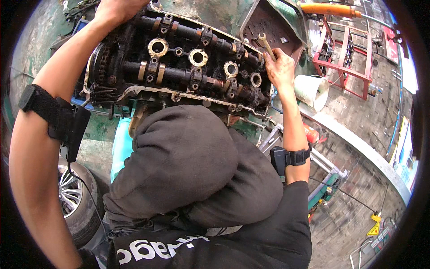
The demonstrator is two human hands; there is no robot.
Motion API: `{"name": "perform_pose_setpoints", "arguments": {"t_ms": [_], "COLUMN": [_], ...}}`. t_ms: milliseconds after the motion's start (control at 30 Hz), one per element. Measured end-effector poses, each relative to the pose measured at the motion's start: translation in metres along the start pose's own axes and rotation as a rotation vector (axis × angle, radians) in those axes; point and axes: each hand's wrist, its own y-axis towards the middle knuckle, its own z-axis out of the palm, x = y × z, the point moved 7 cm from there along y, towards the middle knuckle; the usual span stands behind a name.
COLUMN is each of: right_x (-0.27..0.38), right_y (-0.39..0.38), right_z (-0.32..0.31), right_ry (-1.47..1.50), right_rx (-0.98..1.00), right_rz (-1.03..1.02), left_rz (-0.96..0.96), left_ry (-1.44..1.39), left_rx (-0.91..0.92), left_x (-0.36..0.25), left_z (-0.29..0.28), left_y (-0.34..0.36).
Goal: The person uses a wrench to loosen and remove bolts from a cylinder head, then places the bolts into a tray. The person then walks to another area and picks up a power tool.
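A grimy engine head (179,31) with two camshafts, bearing caps and a timing chain at its left end stretches across the upper view. My left hand (115,10) is at its upper left, fingers cut off by the top edge. My right hand (280,71) grips an open-ended wrench (265,43) by the engine's right end, jaw pointing up. A dark metal tray (284,24) with small parts lies behind that end. My dark hooded top (179,161) fills the lower middle and hides the area below the engine.
A white bucket (316,92), red metal frame (340,67) and orange cylinder (327,10) are at right. Lower right are a red extinguisher (310,133), a long pale rail (358,148) and cables. A wheel (80,215) lies lower left, near a cyan object (120,143).
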Motion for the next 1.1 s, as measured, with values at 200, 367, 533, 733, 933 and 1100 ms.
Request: {"name": "perform_pose_setpoints", "arguments": {"t_ms": [200,367,533,733,933,1100], "right_x": [-0.002,-0.013,-0.010,0.001,-0.032,-0.057], "right_y": [0.004,0.003,0.003,-0.001,-0.040,-0.151], "right_z": [-0.001,0.003,0.004,-0.023,-0.047,-0.052], "right_ry": [0.133,-0.071,0.002,0.017,0.531,0.781], "right_rx": [0.032,0.102,0.118,-0.025,-0.009,-0.158], "right_rz": [0.003,0.219,0.131,-0.103,0.329,0.638], "left_rz": [0.044,0.029,0.044,0.038,-0.003,0.220], "left_ry": [0.020,-0.007,0.005,0.007,0.008,0.107], "left_rx": [-0.032,-0.016,-0.031,-0.041,-0.022,0.020], "left_x": [-0.004,-0.004,-0.007,-0.012,0.002,0.018], "left_z": [-0.002,-0.003,-0.005,-0.010,0.001,0.015], "left_y": [-0.002,0.000,-0.004,-0.006,0.000,0.008]}}
